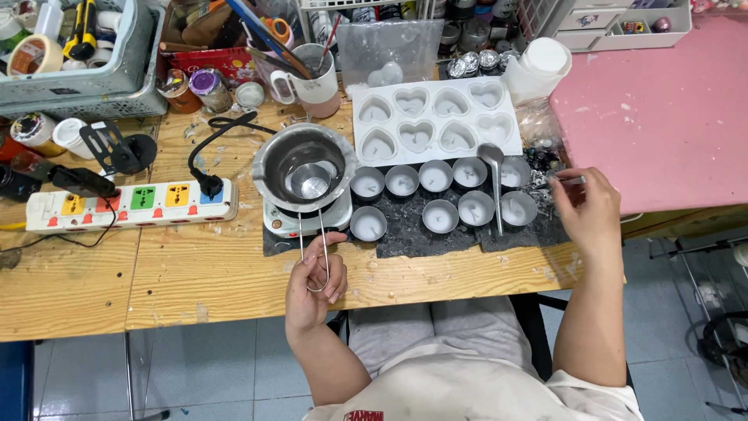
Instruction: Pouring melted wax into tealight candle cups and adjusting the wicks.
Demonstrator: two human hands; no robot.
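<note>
Candle cups (pixel 440 195) already filled with pale wax; left hand (pixel 313 282) fingers pinching the melting pot's wire handle (pixel 314 249), right hand (pixel 586 204) fingers pinching something small.

Heart mould (pixel 436 117), upper centre: white. Round cups (pixel 440 216), centre: silver walls, pale grey-white fill. Mat (pixel 405 234) beneath cups: dark grey, mottled. Melting pot (pixel 304 165), centre: bare steel. Power strip (pixel 132 206), left: cream body with yellow, green, yellow and blue sockets, red switches. Bench (pixel 195 273): light wood grain. Table (pixel 654 101), upper right: pink.
</note>
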